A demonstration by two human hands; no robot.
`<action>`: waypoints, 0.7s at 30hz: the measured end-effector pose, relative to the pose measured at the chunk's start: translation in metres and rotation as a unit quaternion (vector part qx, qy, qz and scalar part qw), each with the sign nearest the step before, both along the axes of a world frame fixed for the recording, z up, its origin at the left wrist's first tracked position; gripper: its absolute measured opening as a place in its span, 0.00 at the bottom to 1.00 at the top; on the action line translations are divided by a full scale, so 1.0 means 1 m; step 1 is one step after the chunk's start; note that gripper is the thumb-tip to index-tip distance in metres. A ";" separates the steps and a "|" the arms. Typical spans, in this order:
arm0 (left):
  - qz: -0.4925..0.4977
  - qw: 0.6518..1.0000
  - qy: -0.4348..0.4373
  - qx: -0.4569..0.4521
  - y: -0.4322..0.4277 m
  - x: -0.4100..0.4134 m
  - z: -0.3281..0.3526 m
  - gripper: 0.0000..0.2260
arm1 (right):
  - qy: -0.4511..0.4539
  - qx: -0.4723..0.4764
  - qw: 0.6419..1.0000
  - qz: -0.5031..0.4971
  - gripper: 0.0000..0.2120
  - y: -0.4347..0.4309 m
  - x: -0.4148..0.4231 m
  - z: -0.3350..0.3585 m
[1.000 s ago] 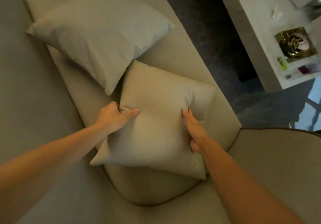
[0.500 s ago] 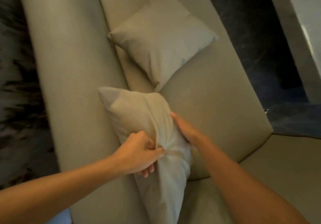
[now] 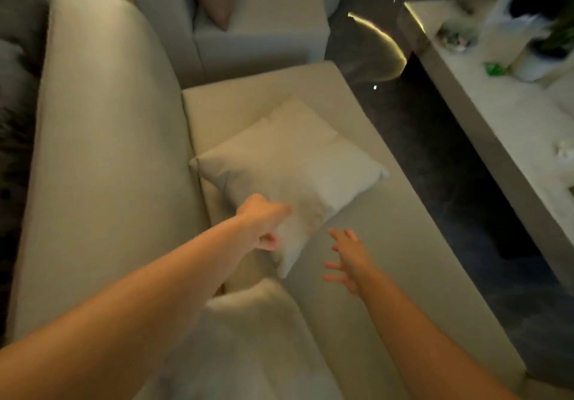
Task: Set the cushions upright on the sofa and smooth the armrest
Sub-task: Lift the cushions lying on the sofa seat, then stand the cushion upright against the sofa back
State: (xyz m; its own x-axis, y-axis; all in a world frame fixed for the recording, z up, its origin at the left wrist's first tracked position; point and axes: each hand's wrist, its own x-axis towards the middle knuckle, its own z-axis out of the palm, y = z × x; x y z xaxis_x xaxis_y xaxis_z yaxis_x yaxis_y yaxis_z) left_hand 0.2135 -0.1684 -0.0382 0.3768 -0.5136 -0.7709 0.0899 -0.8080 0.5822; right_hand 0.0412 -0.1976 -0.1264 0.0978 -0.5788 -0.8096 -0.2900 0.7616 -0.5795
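Seen from the head camera, a pale cushion (image 3: 289,163) lies flat on the sofa seat (image 3: 388,244), one corner pointing back toward the person, where the curled left hand (image 3: 264,222) touches it, grasp unclear, while the right hand (image 3: 349,258) hovers just beside, fingers spread, empty.

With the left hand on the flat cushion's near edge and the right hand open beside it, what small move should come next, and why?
Probably bring the right hand, open with fingers spread over the seat, onto the pale cushion's near right edge. That cushion lies flat on the seat, and only the left hand is on its near corner. With both hands on it, it could be tipped up against the backrest.
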 end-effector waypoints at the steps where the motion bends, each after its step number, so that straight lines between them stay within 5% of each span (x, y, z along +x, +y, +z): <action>1: 0.017 1.000 -0.018 0.012 -0.015 0.013 -0.019 0.10 | -0.015 -0.006 0.999 -0.028 0.33 -0.016 0.013 -0.009; 3: 0.058 0.997 -0.029 0.037 -0.033 0.035 -0.063 0.15 | -0.039 -0.021 0.997 -0.058 0.38 -0.038 0.037 -0.034; 6: 0.151 0.987 0.004 0.062 -0.041 0.050 -0.120 0.36 | -0.075 -0.044 0.994 -0.065 0.42 -0.050 0.065 -0.074; 10: 0.199 0.979 0.036 -0.015 -0.034 0.053 -0.158 0.30 | -0.059 -0.093 0.991 -0.082 0.41 -0.042 0.079 -0.106; 14: 0.130 0.974 -0.184 -0.036 -0.034 0.070 -0.135 0.20 | -0.080 -0.062 0.985 -0.138 0.41 -0.035 0.094 -0.082; 21: -0.031 0.871 -0.472 -0.133 -0.053 0.137 0.022 0.12 | -0.202 0.170 0.962 -0.067 0.23 -0.041 0.178 0.023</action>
